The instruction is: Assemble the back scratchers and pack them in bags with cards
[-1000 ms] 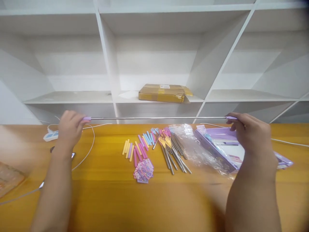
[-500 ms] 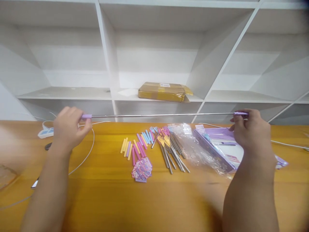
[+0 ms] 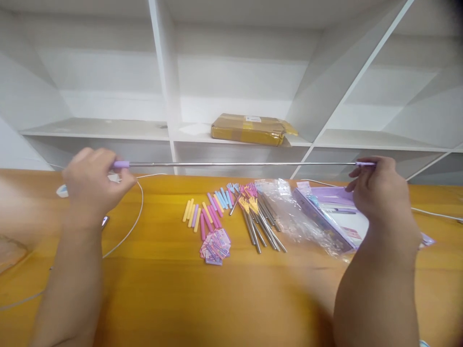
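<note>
A telescopic back scratcher [image 3: 231,164] is stretched level across the view, its thin metal rod drawn out long. My left hand [image 3: 92,180] is closed round its purple handle [image 3: 121,165]. The fingers of my right hand [image 3: 379,185] pinch the purple piece [image 3: 364,164] at the other end; its shape is mostly hidden. On the table below lie several collapsed back scratchers [image 3: 258,224] with yellow, pink and blue hand-shaped heads. Beside them are loose coloured handle sleeves [image 3: 204,214] in yellow, pink, purple and blue, and a fanned pile of pink-purple cards [image 3: 216,246].
A clear plastic bag [image 3: 289,212] lies against a purple open box [image 3: 321,226] at right. White cables cross the wooden table [image 3: 224,303], with a power strip [image 3: 62,191] at left. A taped cardboard box [image 3: 249,129] sits on the white shelving [image 3: 126,129] behind.
My hands have moved slightly farther apart, and the rod between them spans a little more of the view. The camera view has shifted slightly; the things on the table lie as before.
</note>
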Demonstrator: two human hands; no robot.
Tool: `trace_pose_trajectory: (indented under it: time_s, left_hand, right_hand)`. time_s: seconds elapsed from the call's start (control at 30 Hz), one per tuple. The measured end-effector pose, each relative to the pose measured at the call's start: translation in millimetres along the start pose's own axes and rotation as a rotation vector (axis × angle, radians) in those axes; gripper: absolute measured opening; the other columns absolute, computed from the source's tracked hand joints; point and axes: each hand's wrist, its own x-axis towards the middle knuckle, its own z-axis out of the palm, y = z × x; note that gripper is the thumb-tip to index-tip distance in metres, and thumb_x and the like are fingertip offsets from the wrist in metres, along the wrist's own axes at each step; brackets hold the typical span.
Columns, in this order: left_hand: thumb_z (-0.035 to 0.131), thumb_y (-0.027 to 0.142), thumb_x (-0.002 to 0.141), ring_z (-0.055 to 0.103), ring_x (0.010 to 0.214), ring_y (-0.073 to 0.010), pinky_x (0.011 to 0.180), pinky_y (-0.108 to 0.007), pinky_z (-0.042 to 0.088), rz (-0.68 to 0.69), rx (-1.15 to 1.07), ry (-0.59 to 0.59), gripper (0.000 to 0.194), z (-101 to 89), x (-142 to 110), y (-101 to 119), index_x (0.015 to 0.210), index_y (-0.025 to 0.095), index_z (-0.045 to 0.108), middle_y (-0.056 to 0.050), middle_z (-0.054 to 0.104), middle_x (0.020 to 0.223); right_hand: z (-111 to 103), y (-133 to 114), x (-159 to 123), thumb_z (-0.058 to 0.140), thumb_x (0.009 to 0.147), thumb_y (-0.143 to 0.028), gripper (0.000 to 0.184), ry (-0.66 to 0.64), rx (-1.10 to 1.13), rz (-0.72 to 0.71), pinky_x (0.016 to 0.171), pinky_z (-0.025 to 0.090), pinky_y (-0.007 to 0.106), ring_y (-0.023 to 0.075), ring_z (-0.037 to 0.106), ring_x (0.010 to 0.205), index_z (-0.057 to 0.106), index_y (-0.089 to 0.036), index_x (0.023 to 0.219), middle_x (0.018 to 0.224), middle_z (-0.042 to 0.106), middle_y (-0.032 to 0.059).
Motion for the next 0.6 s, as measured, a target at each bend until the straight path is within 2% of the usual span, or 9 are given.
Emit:
trace_pose_trajectory:
  time_s: [0.13,0.23,0.3,0.43,0.6]
  left_hand:
    - [0.058,0.031,0.078,0.041,0.071,-0.0200,0.060,-0.035,0.024,-0.072,0.005,-0.138,0.028,-2.0,-2,7,0.064,0.023,0.036,-0.001,0.045,0.061]
    - [0.061,0.030,0.078,0.041,0.071,-0.0199,0.059,-0.034,0.021,-0.096,0.036,-0.188,0.032,-4.8,-1,9,0.062,0.022,0.034,-0.001,0.045,0.060]
    - [0.064,0.030,0.079,0.042,0.074,-0.0205,0.060,-0.032,0.021,-0.108,0.067,-0.217,0.031,-7.0,0,8,0.063,0.022,0.039,-0.001,0.046,0.062]
    - [0.059,0.026,0.084,0.032,0.066,-0.0199,0.061,-0.032,0.019,-0.211,0.163,-0.275,0.019,-7.6,-1,-2,0.065,0.022,0.055,-0.001,0.040,0.061]
    - [0.060,0.023,0.084,0.019,0.060,-0.0171,0.063,-0.032,0.018,-0.286,0.225,-0.303,0.021,-6.0,-4,-24,0.063,0.022,0.057,0.000,0.030,0.058]
  right_hand:
    - [7,0,2,0.046,0.102,-0.017,0.033,0.017,-0.038,-0.017,0.080,0.042,0.037,0.0227,0.063,0.076,0.059,-0.024,0.132,0.088,0.072,0.0069]
    - [10,-4,1,0.045,0.104,-0.024,0.031,0.017,-0.110,0.012,0.078,0.037,0.038,0.0229,0.052,0.075,0.060,-0.023,0.131,0.096,0.070,0.0111]
    - [10,-10,-1,0.044,0.106,-0.030,0.032,-0.004,-0.144,0.010,0.075,0.033,0.039,0.0226,0.044,0.073,0.061,-0.021,0.132,0.097,0.067,0.0140]
    - [17,-20,-7,0.044,0.109,-0.037,0.033,-0.054,-0.180,-0.081,0.072,0.028,0.038,0.0214,0.036,0.071,0.061,-0.019,0.131,0.095,0.065,0.0142]
    - [30,-19,-7,0.041,0.110,-0.032,0.029,-0.116,-0.238,-0.238,0.070,0.025,0.036,0.0206,0.038,0.072,0.063,-0.019,0.125,0.106,0.068,0.0180]
